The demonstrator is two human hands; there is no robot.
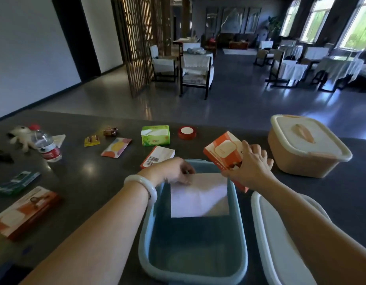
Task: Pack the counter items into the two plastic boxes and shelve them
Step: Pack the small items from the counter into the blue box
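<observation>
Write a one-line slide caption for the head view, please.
Left hand lowers white paper into blue box; right hand grips orange carton.

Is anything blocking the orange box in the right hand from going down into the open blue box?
Partly. A white sheet, held by the left hand, lies across the far half of the blue box, right beside the orange box the right hand grips. The near half is open.

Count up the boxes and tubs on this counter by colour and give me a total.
Orange and white cartons: 3, one in the right hand at, one behind the left hand at, one near left
Green tissue box: 1
Blue open tub: 1
Peach lidded tub: 1
Total: 6
</observation>
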